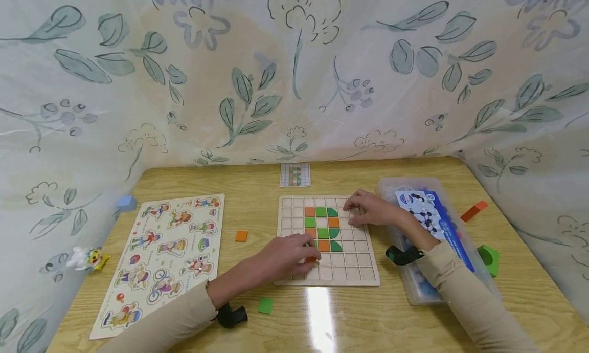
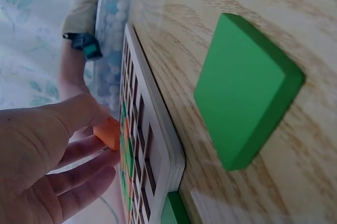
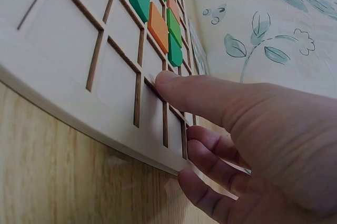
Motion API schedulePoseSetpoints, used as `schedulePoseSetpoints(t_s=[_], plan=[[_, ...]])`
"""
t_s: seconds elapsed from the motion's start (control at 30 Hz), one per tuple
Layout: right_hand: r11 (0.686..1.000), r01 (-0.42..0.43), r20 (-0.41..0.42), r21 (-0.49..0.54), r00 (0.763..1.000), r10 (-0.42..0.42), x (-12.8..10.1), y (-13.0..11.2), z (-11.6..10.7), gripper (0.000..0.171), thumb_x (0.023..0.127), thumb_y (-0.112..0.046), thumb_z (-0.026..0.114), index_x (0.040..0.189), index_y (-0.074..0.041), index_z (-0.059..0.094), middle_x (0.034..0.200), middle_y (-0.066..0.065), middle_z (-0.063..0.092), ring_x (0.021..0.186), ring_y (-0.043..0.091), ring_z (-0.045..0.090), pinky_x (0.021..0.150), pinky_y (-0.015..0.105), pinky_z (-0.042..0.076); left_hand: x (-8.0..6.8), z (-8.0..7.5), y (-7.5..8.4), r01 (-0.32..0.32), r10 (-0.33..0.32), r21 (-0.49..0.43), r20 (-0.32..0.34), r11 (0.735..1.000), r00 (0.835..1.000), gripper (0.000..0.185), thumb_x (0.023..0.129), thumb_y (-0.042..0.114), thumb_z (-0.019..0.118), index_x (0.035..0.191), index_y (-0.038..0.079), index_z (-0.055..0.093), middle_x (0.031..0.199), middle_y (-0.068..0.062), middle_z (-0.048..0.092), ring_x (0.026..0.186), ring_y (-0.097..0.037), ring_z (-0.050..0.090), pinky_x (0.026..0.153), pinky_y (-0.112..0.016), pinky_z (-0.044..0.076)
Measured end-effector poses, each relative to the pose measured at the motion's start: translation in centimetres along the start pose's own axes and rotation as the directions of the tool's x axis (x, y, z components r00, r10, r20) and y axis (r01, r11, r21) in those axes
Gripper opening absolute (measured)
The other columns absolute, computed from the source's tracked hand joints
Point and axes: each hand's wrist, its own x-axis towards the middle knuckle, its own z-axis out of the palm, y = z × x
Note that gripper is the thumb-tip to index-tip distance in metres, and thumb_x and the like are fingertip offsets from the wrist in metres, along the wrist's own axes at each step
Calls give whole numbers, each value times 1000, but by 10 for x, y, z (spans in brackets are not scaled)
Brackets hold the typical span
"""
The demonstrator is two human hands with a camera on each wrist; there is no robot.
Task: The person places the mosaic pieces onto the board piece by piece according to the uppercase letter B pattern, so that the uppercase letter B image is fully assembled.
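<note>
- A wooden table (image 1: 414, 322) is being boxed in on three sides by a pale curtain (image 1: 294, 71) printed with leaves and flowers.
- A wooden grid board (image 1: 354, 271) is being kept in the middle of the table, with orange and green tiles (image 1: 322, 227) being shown in a small cluster in its upper middle cells.
- An orange square tile (image 2: 109, 133) is being pinched at the fingertips of the left hand (image 1: 287, 256), right over the lower-left part of the board; from the left wrist view the tile is being held just above the cells, not seated in one.
- The right hand (image 1: 370, 210) is being rested on the board's right side with nothing being grasped; in the right wrist view the thumb (image 3: 181, 87) is being pressed flat against a cell divider, the other fingers loosely curled past the board's edge.
- Loose pieces are being left around: a green square (image 1: 264, 305) near the left wrist, an orange square (image 1: 241, 236) left of the board.
- A small pattern card (image 1: 295, 175) is being propped just behind the board.
- A cartoon peg puzzle (image 1: 161, 256) is being left at the far left, a clear plastic box (image 1: 414, 286) with a blue-and-white sheet at the right.
</note>
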Motion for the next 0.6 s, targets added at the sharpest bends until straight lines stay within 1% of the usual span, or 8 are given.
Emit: schedulePoseSetpoints(t_s=[0.1,0.2,0.33,0.43,0.6], plan=[[1000,7,-2,-4,1000,-7,0,0,0,30,88,-25,72,115,-13,66,114,9,54,105,23,51,88,38,42,0,0,0,-8,8,-4,-4,1000,1000,15,90,23,68,105,24,73,103,7,64,90,-5,60,69,-12,47],[1000,8,-3,-5,1000,-9,0,0,0,31,88,-25,72,115,-12,66,115,10,54,106,23,52,88,38,42,1,0,-1,-13,13,12,-13,1000,1000,15,90,22,68,105,24,73,104,7,64,90,-5,60,70,-13,48],[1000,2,1,-7,1000,-2,0,0,0,31,88,-26,72,115,-12,66,115,10,54,106,24,51,89,39,43,2,1,-2,-15,16,31,-28,999,999,15,90,21,69,104,24,74,103,7,64,89,-5,61,67,-13,48],[1000,-5,4,-6,1000,5,1,0,0,31,88,-26,72,115,-13,66,115,10,54,107,24,51,90,40,43,2,1,-2,-4,5,27,-21,1000,1000,15,90,22,69,104,24,74,103,7,64,90,-5,61,67,-14,48],[1000,-16,5,-2,1000,16,2,1,0,31,88,-26,72,115,-14,66,115,9,54,107,24,51,90,39,42,3,2,-3,21,-21,15,6,1000,1000,15,90,23,68,104,24,73,104,7,64,91,-6,60,71,-15,49]])
